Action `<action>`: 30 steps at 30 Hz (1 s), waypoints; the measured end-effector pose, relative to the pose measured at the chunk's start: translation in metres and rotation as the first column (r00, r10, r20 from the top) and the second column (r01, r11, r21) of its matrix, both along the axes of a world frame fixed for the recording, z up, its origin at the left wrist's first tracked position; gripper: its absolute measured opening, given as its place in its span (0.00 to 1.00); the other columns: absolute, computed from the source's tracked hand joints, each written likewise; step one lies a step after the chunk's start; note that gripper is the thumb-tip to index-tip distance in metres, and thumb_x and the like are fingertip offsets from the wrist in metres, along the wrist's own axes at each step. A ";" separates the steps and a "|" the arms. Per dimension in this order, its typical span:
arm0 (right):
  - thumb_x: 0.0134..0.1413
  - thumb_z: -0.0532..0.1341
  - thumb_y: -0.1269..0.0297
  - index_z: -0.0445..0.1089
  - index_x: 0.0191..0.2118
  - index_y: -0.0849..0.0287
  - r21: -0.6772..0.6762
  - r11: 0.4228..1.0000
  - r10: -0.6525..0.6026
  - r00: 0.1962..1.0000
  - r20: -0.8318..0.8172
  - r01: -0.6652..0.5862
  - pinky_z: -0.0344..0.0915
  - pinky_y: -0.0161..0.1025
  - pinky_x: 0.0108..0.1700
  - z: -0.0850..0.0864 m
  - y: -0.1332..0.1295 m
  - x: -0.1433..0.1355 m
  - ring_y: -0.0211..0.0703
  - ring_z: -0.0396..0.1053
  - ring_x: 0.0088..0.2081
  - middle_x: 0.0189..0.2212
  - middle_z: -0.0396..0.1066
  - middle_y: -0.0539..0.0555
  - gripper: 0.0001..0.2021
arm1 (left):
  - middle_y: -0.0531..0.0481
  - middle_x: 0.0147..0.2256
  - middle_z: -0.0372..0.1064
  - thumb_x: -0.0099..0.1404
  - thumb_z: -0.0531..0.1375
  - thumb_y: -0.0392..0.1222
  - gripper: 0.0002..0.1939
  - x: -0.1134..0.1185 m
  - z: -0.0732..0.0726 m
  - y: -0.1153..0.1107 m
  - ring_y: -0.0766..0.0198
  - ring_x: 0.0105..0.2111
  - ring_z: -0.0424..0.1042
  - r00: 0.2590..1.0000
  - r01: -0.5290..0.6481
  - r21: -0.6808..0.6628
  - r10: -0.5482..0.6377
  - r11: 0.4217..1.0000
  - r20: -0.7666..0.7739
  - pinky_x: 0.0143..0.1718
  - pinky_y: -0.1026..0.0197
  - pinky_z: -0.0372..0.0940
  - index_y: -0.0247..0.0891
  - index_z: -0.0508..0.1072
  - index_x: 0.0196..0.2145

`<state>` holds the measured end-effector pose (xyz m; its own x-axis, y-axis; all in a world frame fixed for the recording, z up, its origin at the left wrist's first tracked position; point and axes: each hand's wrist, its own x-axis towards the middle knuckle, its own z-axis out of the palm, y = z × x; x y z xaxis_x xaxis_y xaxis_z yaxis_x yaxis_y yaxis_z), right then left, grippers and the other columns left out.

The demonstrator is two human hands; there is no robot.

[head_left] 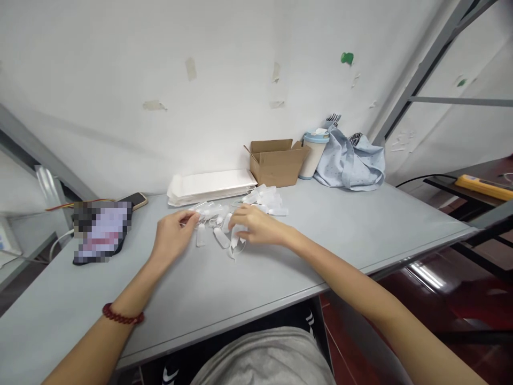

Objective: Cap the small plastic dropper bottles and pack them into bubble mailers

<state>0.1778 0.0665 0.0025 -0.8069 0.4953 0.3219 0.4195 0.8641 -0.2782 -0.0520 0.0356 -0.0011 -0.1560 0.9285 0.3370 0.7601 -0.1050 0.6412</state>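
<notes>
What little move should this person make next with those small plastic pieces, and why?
Perhaps the right hand should ease one piece out toward the front edge: it is already among the small plastic pieces, which lie crowded together, while bare tabletop shows in front of them.

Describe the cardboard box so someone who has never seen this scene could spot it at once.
On the grey table, look toward the white wall, past the small translucent bottles. There, the cardboard box stands between a flat white stack and a blue-lidded cup. Unlike those neighbours, it is brown, with its top flaps open.
</notes>
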 end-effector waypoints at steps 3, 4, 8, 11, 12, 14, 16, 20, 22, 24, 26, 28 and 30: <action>0.50 0.60 0.78 0.71 0.40 0.60 -0.024 0.999 0.045 0.992 0.115 -0.043 0.58 0.45 0.44 -0.006 -0.004 -0.004 0.48 0.61 0.43 0.40 0.71 0.56 0.11 | 0.47 0.35 0.78 0.57 0.55 0.51 0.15 0.001 0.000 -0.001 0.56 0.33 0.73 0.996 -0.006 0.027 0.008 1.000 -0.088 0.37 0.58 0.64 0.39 0.76 0.32; 0.50 0.59 0.78 0.72 0.41 0.60 -0.015 0.999 0.039 0.990 0.137 -0.037 0.58 0.45 0.44 -0.008 -0.004 -0.005 0.49 0.61 0.44 0.40 0.71 0.56 0.12 | 0.47 0.35 0.77 0.57 0.55 0.51 0.15 0.001 0.001 -0.002 0.56 0.33 0.73 0.996 -0.024 0.036 0.027 0.999 -0.091 0.38 0.58 0.64 0.39 0.76 0.33; 0.53 0.58 0.77 0.71 0.42 0.60 0.043 0.999 0.023 0.987 0.159 -0.030 0.59 0.47 0.45 -0.013 -0.003 -0.005 0.50 0.61 0.46 0.39 0.72 0.57 0.12 | 0.47 0.36 0.77 0.58 0.55 0.49 0.14 0.001 0.011 -0.006 0.56 0.34 0.73 0.996 -0.082 0.049 0.083 0.995 -0.030 0.39 0.58 0.65 0.40 0.76 0.34; 0.54 0.58 0.76 0.70 0.44 0.61 0.028 0.999 0.026 0.997 0.072 -0.028 0.61 0.46 0.45 -0.008 0.000 -0.001 0.48 0.63 0.46 0.41 0.70 0.58 0.11 | 0.48 0.37 0.77 0.57 0.57 0.50 0.14 0.003 0.017 -0.009 0.56 0.36 0.73 0.998 -0.056 0.040 0.054 0.998 0.033 0.40 0.58 0.65 0.40 0.77 0.34; 0.55 0.58 0.75 0.69 0.44 0.61 0.013 1.000 0.021 1.000 0.019 -0.021 0.62 0.46 0.45 -0.004 0.000 0.001 0.47 0.64 0.45 0.41 0.70 0.58 0.11 | 0.49 0.37 0.77 0.57 0.58 0.50 0.14 0.004 0.018 -0.009 0.56 0.36 0.73 0.998 -0.028 0.023 0.026 0.999 0.064 0.40 0.59 0.66 0.40 0.77 0.33; 0.58 0.56 0.73 0.68 0.46 0.63 -0.015 1.000 -0.005 0.994 -0.111 0.003 0.64 0.44 0.46 0.001 0.000 0.003 0.45 0.65 0.43 0.41 0.69 0.59 0.10 | 0.49 0.36 0.78 0.56 0.59 0.52 0.15 0.006 0.019 -0.010 0.56 0.37 0.74 0.990 0.061 -0.035 -0.056 0.998 0.133 0.40 0.60 0.66 0.40 0.78 0.33; 0.61 0.55 0.70 0.67 0.46 0.63 -0.036 0.999 -0.035 0.975 -0.220 0.028 0.65 0.44 0.46 0.005 -0.002 0.004 0.45 0.66 0.43 0.41 0.68 0.59 0.10 | 0.48 0.35 0.78 0.57 0.58 0.55 0.18 0.008 0.019 -0.010 0.56 0.37 0.74 0.966 0.177 -0.108 -0.152 0.978 0.211 0.40 0.59 0.67 0.40 0.79 0.34; 0.61 0.54 0.69 0.66 0.46 0.60 -0.019 0.998 -0.070 0.960 -0.271 0.067 0.65 0.47 0.46 0.006 -0.005 0.003 0.46 0.66 0.43 0.40 0.67 0.58 0.09 | 0.43 0.36 0.78 0.61 0.55 0.58 0.23 0.009 0.014 -0.010 0.53 0.39 0.74 0.886 0.363 -0.189 -0.276 0.912 0.372 0.41 0.55 0.68 0.38 0.79 0.37; 0.62 0.53 0.68 0.66 0.46 0.61 0.016 0.996 -0.077 0.959 -0.271 0.085 0.65 0.47 0.46 0.004 -0.005 0.002 0.47 0.65 0.42 0.40 0.66 0.59 0.09 | 0.43 0.37 0.78 0.61 0.55 0.58 0.22 0.009 0.013 -0.010 0.53 0.40 0.74 0.871 0.407 -0.200 -0.313 0.891 0.378 0.41 0.55 0.68 0.38 0.79 0.36; 0.62 0.53 0.68 0.66 0.46 0.61 0.045 0.994 -0.087 0.955 -0.284 0.104 0.65 0.47 0.46 0.003 -0.005 0.001 0.46 0.64 0.42 0.38 0.65 0.58 0.09 | 0.44 0.36 0.78 0.61 0.56 0.58 0.21 0.009 0.014 -0.012 0.55 0.37 0.73 0.884 0.421 -0.224 -0.343 0.879 0.318 0.39 0.56 0.68 0.39 0.79 0.36; 0.62 0.53 0.68 0.66 0.46 0.60 0.057 0.992 -0.093 0.949 -0.302 0.115 0.65 0.47 0.45 0.003 -0.004 0.001 0.46 0.64 0.41 0.37 0.64 0.57 0.09 | 0.46 0.34 0.77 0.60 0.58 0.58 0.19 0.010 0.015 -0.014 0.57 0.34 0.73 0.897 0.423 -0.242 -0.364 0.873 0.251 0.36 0.58 0.67 0.40 0.79 0.34; 0.62 0.52 0.67 0.65 0.46 0.59 0.055 0.992 -0.091 0.945 -0.313 0.114 0.65 0.47 0.45 0.003 -0.003 0.001 0.46 0.63 0.40 0.37 0.64 0.57 0.10 | 0.47 0.33 0.77 0.60 0.58 0.58 0.19 0.010 0.016 -0.015 0.58 0.32 0.72 0.901 0.420 -0.237 -0.373 0.876 0.219 0.34 0.60 0.67 0.40 0.79 0.32; 0.62 0.52 0.67 0.65 0.46 0.59 0.052 0.993 -0.086 0.944 -0.319 0.109 0.65 0.48 0.45 0.003 -0.003 0.001 0.47 0.63 0.40 0.38 0.63 0.57 0.10 | 0.48 0.32 0.76 0.60 0.57 0.58 0.20 0.010 0.016 -0.016 0.59 0.32 0.71 0.907 0.408 -0.220 -0.365 0.886 0.210 0.33 0.61 0.66 0.40 0.78 0.32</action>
<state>0.1788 0.0634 0.0051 -0.6070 0.5343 0.5882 0.4027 0.8450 -0.3520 -0.0419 0.0200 0.0151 0.2017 0.9759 0.0837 0.5787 -0.1877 0.7937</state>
